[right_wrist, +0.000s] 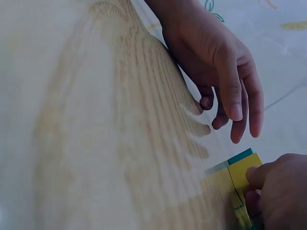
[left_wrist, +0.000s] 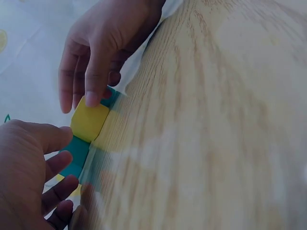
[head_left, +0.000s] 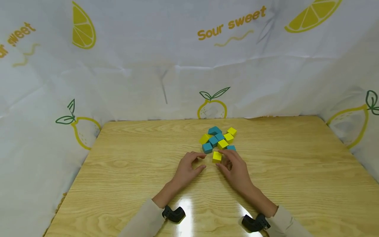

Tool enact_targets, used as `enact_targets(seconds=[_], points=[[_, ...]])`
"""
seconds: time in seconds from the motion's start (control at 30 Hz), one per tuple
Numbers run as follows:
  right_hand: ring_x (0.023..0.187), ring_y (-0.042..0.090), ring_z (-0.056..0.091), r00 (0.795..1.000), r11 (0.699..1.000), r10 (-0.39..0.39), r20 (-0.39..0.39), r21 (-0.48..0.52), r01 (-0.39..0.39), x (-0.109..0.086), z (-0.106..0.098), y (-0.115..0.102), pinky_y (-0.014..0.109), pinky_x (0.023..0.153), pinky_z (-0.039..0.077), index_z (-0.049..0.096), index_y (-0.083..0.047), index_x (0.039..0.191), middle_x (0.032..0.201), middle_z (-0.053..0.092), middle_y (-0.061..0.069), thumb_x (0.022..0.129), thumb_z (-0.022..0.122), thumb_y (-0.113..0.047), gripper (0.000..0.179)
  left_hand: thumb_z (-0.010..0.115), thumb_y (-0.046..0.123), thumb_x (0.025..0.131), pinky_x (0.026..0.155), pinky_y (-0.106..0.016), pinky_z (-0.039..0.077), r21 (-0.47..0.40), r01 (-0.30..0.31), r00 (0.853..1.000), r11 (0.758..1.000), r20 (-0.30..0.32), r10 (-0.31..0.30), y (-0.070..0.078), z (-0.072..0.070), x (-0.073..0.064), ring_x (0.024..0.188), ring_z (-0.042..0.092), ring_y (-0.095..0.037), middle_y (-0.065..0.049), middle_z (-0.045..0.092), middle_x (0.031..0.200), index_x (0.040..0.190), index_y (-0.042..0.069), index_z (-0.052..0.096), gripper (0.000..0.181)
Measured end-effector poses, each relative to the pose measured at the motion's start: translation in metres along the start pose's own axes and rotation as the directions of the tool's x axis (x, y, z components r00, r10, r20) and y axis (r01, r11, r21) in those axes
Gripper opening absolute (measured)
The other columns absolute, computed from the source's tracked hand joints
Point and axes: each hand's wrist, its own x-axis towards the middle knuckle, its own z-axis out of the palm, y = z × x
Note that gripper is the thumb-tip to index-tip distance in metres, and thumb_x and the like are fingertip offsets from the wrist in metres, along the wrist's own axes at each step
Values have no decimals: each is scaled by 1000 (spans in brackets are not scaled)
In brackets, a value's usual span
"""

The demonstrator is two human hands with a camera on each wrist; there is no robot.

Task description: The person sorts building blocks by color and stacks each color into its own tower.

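My right hand [head_left: 236, 169] pinches a yellow block [head_left: 217, 157] between thumb and fingers at the near side of a small pile. In the right wrist view its thumb lies against the face of that yellow block [right_wrist: 245, 173]. To the left of the block, my left hand [head_left: 187, 168] has loosely bent fingers with a gap between thumb and forefinger, and nothing is in it. Just beyond the hands sit several blue blocks [head_left: 207, 148] and yellow blocks [head_left: 222, 144], close together. A larger blue block [head_left: 214, 130] with slanted sides is at the back.
The blocks lie on a wood-grain table [head_left: 133, 158]. A white cloth [head_left: 142, 89] printed with lemons hangs behind the table and along both its sides. Each wrist wears a black device [head_left: 174, 214].
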Motion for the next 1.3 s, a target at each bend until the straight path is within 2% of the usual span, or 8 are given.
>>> enact_targets(seconds=[0.3,0.53,0.63,0.8,1.0,1.2,1.3], points=[[73,12,61,996,993,65,56,98,-71,-2,1,1,25,58,50,63,-8,119,96,61,8,78,76,3,44,74,9,84,82,-35,45,15,49,998,999,33,-50,2,-2,-1,93,54,-21,-6,65,108,117,5,65,34],[68,9,60,980,972,144,141,167,-167,-3,0,-1,24,54,47,64,-9,120,89,68,2,80,76,-3,41,76,11,83,83,-34,44,51,78,995,996,62,-82,5,-2,1,95,53,-20,-3,65,111,118,8,65,37],[64,9,58,971,964,168,168,179,-197,-2,1,-4,25,53,47,66,-9,119,84,67,0,81,76,-6,40,76,12,83,83,-33,45,73,86,994,994,55,-90,6,-2,1,94,54,-18,-1,66,110,117,10,66,36],[64,9,58,964,954,169,203,212,-212,-2,4,-12,26,55,48,66,-9,119,84,67,1,83,75,-9,38,78,16,82,82,-34,44,110,117,992,987,39,-122,8,-5,0,94,52,-17,0,67,108,116,12,67,36],[65,8,59,964,953,155,215,226,-204,1,12,-16,26,56,48,67,-10,117,84,67,0,82,76,-11,37,79,25,80,78,-34,40,135,180,982,974,42,-187,0,-15,-3,89,48,-13,7,67,101,113,16,70,36],[63,8,58,956,947,135,260,251,-202,4,25,-22,26,55,48,66,-9,118,83,67,-2,83,75,-14,37,79,28,80,79,-35,43,85,181,980,980,71,-187,-8,-33,-13,87,50,-11,7,62,99,111,18,71,33],[63,7,57,960,947,127,251,259,-193,9,33,-28,25,55,48,67,-9,117,83,67,-2,82,76,-13,36,78,32,81,79,-34,44,74,192,977,979,84,-197,-14,-43,-17,88,51,-10,8,61,99,113,21,70,34]])
